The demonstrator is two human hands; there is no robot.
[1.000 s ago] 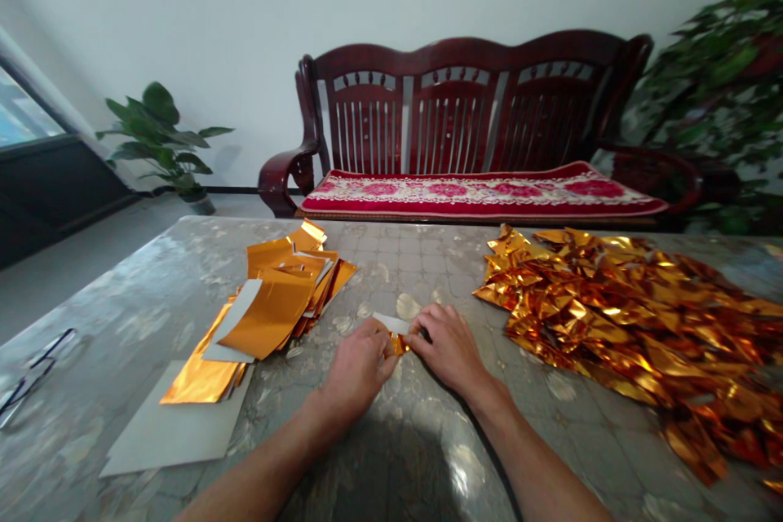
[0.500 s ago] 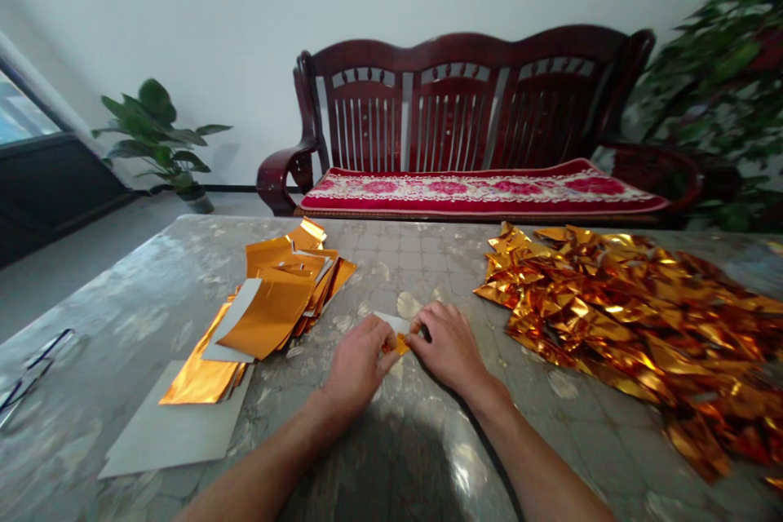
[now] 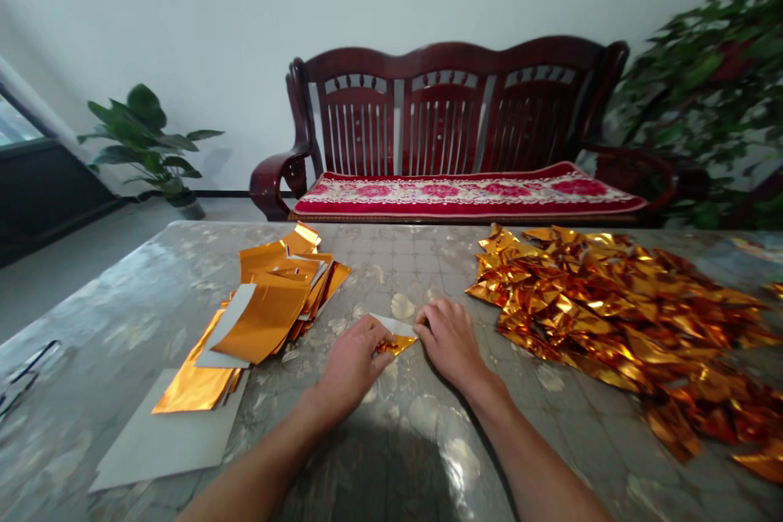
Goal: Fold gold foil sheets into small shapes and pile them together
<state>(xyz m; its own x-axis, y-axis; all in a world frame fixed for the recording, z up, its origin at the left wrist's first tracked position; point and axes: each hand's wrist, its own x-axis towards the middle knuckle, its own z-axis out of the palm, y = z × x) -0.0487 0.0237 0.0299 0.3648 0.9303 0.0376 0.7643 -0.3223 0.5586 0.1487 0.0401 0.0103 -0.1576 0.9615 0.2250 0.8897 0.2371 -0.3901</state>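
Between my hands, at the middle of the table, is a small sheet of gold foil paper, its pale back showing at the far side and a gold folded part at the near side. My left hand pinches its left end between thumb and fingers. At the right corner, my right hand has its fingertips closed on the paper's edge. To the left lies a loose stack of flat gold foil sheets, some with the pale side up. A large heap of folded gold foil pieces covers the right side.
A pale flat sheet lies partly under the stack on the patterned table. Eyeglasses rest at the left edge. Behind the table stand a dark wooden bench and potted plants.
My right hand has shifted slightly right, away from my left hand, and more of the folded gold part shows between them. The whole view has moved a little.
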